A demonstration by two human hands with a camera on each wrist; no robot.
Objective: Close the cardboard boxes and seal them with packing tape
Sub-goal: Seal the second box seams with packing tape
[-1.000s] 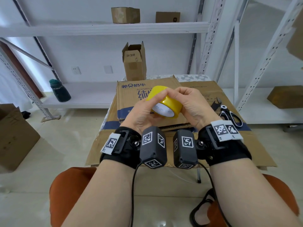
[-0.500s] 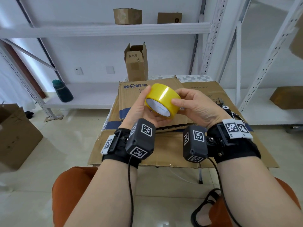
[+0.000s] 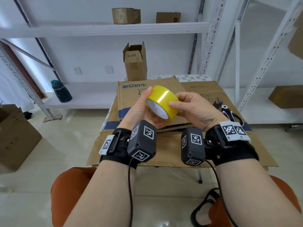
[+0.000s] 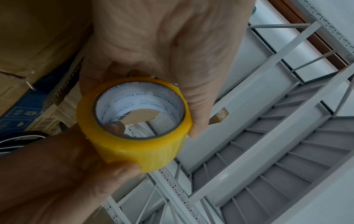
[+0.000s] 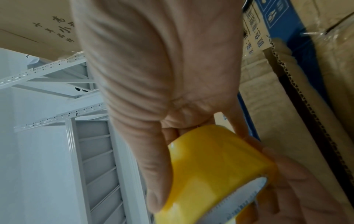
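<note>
A yellow roll of packing tape (image 3: 162, 102) with a white printed core is held in the air between both hands, above a flat cardboard box (image 3: 147, 89) with blue print. My left hand (image 3: 139, 108) grips the roll (image 4: 134, 121) from the left, thumb on its top edge. My right hand (image 3: 191, 108) holds the roll (image 5: 214, 166) from the right, thumb pressed on its yellow outer face. A small upright cardboard box (image 3: 135, 63) with open top flaps stands behind the flat one. No loose tape end is visible.
Black-handled scissors (image 3: 231, 113) lie on the cardboard-covered table (image 3: 172, 153) to the right. White metal shelving (image 3: 105, 28) carries two small boxes on top and a dark green bottle (image 3: 61, 91) lower left. A larger brown box (image 3: 14, 136) sits on the floor at left.
The roll has been turned in my hands so its open core faces me more. My left wrist has rolled outward and both hands have shifted slightly apart around the roll.
</note>
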